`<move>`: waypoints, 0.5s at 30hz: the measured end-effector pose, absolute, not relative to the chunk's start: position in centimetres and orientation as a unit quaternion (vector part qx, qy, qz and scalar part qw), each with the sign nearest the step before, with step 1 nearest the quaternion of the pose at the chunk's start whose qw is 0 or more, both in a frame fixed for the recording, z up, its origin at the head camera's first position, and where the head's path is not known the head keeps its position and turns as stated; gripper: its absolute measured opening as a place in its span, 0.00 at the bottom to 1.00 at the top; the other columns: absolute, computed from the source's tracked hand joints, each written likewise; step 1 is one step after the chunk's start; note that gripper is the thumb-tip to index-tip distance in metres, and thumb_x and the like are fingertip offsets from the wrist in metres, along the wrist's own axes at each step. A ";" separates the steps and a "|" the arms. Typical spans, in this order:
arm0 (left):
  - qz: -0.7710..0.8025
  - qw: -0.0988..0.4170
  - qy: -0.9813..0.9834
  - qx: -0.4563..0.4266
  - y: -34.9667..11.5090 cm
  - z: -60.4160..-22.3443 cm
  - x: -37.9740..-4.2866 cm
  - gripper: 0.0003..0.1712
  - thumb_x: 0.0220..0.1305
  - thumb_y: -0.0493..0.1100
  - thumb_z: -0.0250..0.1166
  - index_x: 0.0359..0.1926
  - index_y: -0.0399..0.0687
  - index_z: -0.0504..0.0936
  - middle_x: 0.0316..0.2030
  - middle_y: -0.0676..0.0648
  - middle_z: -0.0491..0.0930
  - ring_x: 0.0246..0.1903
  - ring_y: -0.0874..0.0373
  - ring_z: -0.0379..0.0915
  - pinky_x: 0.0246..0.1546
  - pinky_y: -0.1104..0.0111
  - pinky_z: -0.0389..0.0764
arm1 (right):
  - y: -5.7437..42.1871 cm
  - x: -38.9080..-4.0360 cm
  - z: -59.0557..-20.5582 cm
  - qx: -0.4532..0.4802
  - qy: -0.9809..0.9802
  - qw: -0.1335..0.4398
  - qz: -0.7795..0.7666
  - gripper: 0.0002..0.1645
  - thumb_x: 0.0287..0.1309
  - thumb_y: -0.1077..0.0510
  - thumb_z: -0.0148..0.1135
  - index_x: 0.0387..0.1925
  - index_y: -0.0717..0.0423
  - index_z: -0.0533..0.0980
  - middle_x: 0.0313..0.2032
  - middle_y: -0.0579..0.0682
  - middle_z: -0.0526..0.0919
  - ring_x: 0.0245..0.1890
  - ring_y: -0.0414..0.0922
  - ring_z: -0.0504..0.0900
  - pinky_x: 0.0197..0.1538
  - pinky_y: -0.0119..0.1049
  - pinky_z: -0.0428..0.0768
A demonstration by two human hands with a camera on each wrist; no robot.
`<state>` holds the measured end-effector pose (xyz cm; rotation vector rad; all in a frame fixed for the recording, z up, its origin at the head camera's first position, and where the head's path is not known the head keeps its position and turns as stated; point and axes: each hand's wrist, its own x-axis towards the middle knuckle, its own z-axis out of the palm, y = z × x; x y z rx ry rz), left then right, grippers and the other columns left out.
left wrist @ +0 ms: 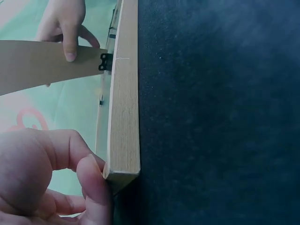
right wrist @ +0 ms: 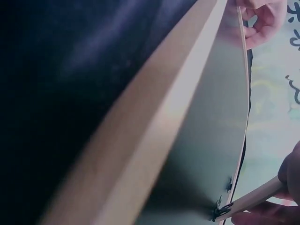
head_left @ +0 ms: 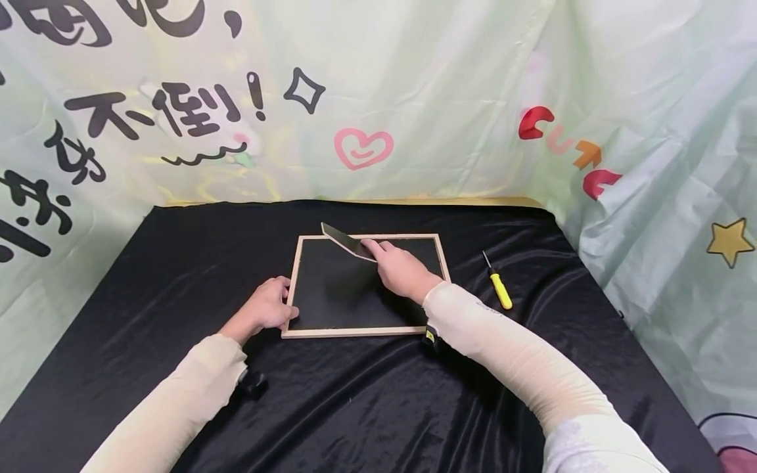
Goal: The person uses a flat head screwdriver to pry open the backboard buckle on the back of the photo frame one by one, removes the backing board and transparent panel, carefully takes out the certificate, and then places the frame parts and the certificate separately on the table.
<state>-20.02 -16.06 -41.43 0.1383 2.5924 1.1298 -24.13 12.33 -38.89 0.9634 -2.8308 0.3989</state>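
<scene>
A wood-rimmed dark board lies on the black cloth, its panel faintly reflective. Along its left side, near the front corner, my left hand grips the wooden rim. In the left wrist view, thumb and fingers pinch it close to the corner. My right hand holds a flat, tapered flap raised at a slant above the far part of the board. One side of this flap is dark, the other plain brown. A small black hinge shows at its narrow end, beside the rim.
To the right of the board lies a screwdriver with a yellow handle, tip pointing away. Black cloth with folds covers the table. A printed curtain hangs behind and along the sides.
</scene>
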 end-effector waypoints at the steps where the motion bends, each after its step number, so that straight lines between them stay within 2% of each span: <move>1: 0.391 0.156 0.906 0.047 -16.2 -41.4 -19.8 0.35 0.49 0.28 0.63 0.60 0.22 0.63 0.43 0.34 0.66 0.18 0.53 0.73 0.17 0.65 0.81 | 12.3 -24.0 -38.9 0.323 -0.935 0.065 0.133 0.31 0.63 0.68 0.52 0.67 0.58 0.60 0.48 0.63 0.76 0.33 0.55 0.82 0.38 0.46 0.82; 5: 0.388 0.163 0.906 0.044 -16.5 -41.4 -19.4 0.37 0.51 0.30 0.63 0.62 0.23 0.62 0.44 0.35 0.66 0.18 0.54 0.74 0.18 0.65 0.81 | 12.4 -23.6 -38.7 0.335 -0.929 0.084 0.134 0.32 0.61 0.69 0.51 0.67 0.58 0.61 0.45 0.62 0.77 0.35 0.55 0.82 0.38 0.46 0.83; 10: 0.396 0.178 0.900 0.047 -16.9 -41.3 -19.4 0.35 0.55 0.30 0.60 0.65 0.25 0.61 0.47 0.34 0.66 0.27 0.52 0.76 0.22 0.64 0.83 | 12.7 -23.4 -38.2 0.333 -0.925 0.106 0.147 0.32 0.59 0.71 0.52 0.66 0.59 0.62 0.46 0.63 0.78 0.40 0.56 0.82 0.39 0.47 0.83; 15: 0.452 0.225 0.862 0.047 -17.6 -41.3 -19.7 0.30 0.68 0.34 0.53 0.67 0.25 0.58 0.46 0.34 0.67 0.36 0.48 0.75 0.27 0.60 0.85 | 13.0 -23.6 -38.0 0.340 -0.917 0.119 0.173 0.31 0.59 0.71 0.52 0.65 0.60 0.63 0.46 0.63 0.78 0.40 0.56 0.83 0.40 0.46 0.83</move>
